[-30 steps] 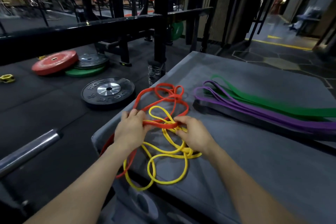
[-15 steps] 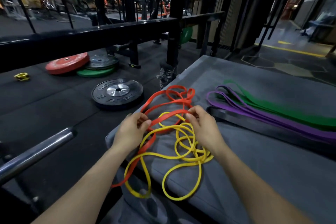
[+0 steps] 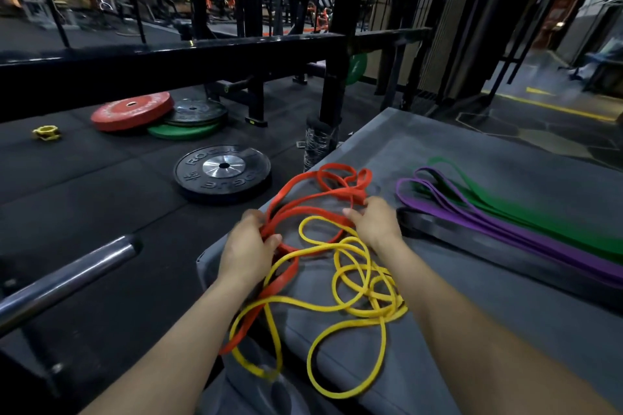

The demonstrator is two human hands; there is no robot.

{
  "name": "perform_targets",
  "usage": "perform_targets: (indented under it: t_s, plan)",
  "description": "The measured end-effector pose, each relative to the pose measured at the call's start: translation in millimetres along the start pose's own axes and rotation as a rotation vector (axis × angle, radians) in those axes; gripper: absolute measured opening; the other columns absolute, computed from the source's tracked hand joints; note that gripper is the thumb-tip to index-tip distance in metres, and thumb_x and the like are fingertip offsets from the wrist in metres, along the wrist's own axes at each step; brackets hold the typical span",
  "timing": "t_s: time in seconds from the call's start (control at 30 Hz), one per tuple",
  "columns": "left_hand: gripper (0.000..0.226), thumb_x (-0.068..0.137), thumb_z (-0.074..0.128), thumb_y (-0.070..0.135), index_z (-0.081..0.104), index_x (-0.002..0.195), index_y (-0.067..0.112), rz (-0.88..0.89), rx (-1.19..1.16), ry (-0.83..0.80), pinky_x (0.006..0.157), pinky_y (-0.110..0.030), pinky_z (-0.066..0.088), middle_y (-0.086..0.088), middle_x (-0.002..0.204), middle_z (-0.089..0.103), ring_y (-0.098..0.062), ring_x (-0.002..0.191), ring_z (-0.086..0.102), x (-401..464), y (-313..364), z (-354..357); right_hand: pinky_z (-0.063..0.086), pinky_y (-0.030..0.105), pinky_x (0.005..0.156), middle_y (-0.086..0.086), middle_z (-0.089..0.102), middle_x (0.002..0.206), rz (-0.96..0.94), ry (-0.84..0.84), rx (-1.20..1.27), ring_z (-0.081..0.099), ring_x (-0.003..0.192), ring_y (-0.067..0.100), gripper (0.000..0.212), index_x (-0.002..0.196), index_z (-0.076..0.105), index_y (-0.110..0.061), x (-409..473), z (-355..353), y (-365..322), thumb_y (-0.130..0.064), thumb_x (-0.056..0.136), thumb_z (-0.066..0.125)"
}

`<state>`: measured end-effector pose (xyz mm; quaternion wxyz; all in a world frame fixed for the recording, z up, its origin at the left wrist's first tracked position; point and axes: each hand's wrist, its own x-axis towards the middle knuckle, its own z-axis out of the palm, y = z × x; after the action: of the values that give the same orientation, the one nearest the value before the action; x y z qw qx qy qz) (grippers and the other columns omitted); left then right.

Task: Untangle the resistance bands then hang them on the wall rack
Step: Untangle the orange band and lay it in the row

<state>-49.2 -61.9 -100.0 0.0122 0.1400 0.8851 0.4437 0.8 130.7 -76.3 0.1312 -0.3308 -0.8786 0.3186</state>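
Head view, hands grip red band (tangled)

Dim gym light, small bright lamps far overhead; wide-angle bending and blur at edges.

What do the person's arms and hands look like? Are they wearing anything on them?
Both arms are bare all the way down, with no sleeves in view. The left hand and right hand have no gloves, and no watch, bracelet or ring shows. The picture is a little blurry, so tiny things could be missed.
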Motion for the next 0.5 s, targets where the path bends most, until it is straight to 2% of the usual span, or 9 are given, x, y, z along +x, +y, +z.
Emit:
perform_targets:
  t_s: [0.1,0.17,0.2,0.27,0.37,0.5]
  plan:
    - [0.035,0.087,0.06,0.009,0.054,0.122,0.006,0.007,-0.012,-0.004,0.09,-0.025,0.038,-0.008,0.119,0.062,-0.026,0.113,0.056,-0.5,5.7,2.9,0.047,0.035,0.08,0.013,0.067,0.094,0.045,-0.011,0.111,0.062,0.093,0.03,0.031,0.095,0.064,-0.003,4.0,4.2,-8.3,-0.032,0.084,0.066]
    - [0.035,0.087,0.061,0.01,0.055,0.121,0.006,-0.014,-0.022,-0.027,0.092,-0.028,0.041,-0.009,0.117,0.063,-0.026,0.112,0.057,-1.3,9.7,5.3,0.042,0.03,0.07,0.01,0.062,0.081,0.067,-0.024,0.079,0.06,0.082,0.028,0.027,0.074,0.058,-0.009,7.4,7.2,-14.4,-0.032,0.082,0.068]
    - [0.034,0.086,0.062,0.013,0.056,0.119,0.006,-0.027,-0.002,-0.04,0.092,-0.031,0.043,-0.01,0.116,0.064,-0.028,0.111,0.057,-1.1,10.7,6.6,0.042,0.029,0.07,0.009,0.061,0.08,0.069,-0.028,0.047,0.059,0.083,0.028,0.025,0.071,0.057,-0.01,9.0,9.0,-17.0,-0.03,0.082,0.067]
    - [0.023,0.086,0.062,0.024,0.061,0.104,0.009,-0.058,0.106,-0.073,0.085,-0.035,0.047,-0.013,0.108,0.066,-0.031,0.105,0.059,-0.2,10.7,9.2,0.048,0.03,0.075,0.009,0.068,0.088,0.062,-0.044,0.027,0.063,0.091,0.029,0.013,0.079,0.066,-0.007,12.8,11.7,-20.1,-0.02,0.081,0.064]
    - [0.018,0.084,0.059,0.029,0.054,0.079,0.013,-0.137,0.226,-0.107,0.07,-0.034,0.043,-0.013,0.094,0.065,-0.034,0.093,0.059,2.2,14.2,10.6,0.046,0.025,0.072,0.003,0.068,0.082,-0.024,-0.067,0.101,0.062,0.082,0.019,0.013,0.081,0.073,-0.011,6.6,9.1,-23.3,-0.01,0.082,0.06]
    - [0.016,0.083,0.06,0.027,0.052,0.075,0.016,-0.198,0.181,-0.121,0.07,-0.031,0.041,-0.008,0.09,0.063,-0.03,0.089,0.059,1.2,21.1,9.0,0.041,0.022,0.075,-0.003,0.068,0.086,-0.215,-0.093,0.152,0.057,0.082,0.009,0.014,0.093,0.073,-0.014,-15.2,-0.9,-26.8,-0.019,0.086,0.062]
